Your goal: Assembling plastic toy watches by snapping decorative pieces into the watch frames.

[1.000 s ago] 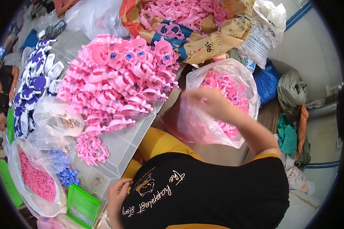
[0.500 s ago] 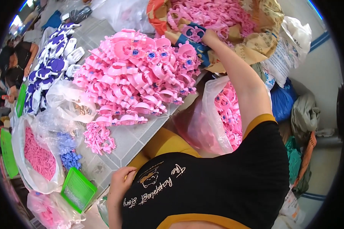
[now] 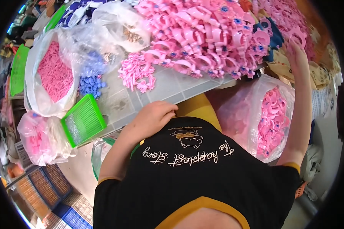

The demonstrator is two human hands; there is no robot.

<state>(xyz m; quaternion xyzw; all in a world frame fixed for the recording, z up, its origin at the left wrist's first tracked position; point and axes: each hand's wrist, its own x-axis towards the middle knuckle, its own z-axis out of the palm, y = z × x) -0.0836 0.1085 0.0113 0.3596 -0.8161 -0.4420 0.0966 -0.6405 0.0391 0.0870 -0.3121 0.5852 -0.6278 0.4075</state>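
Reaching up to the far pile of pink plastic rings on the tabletop, the right hand has its fingers spread over them, the left hand rests curled at the edge, and the clear bag below looks only partly filled.

Tiled table ahead of the person; big heap of plastic rings on its far right part; small cluster of loose pieces just left of the heap, nearer the table's front edge; bag of small buttons left of that cluster; bag of granules further left; mesh tray at the front left corner, overhanging the edge; open bag of rings below the table edge to the right; left hand at the table's near edge; right hand reaching up over the far right pile, above the open bag.
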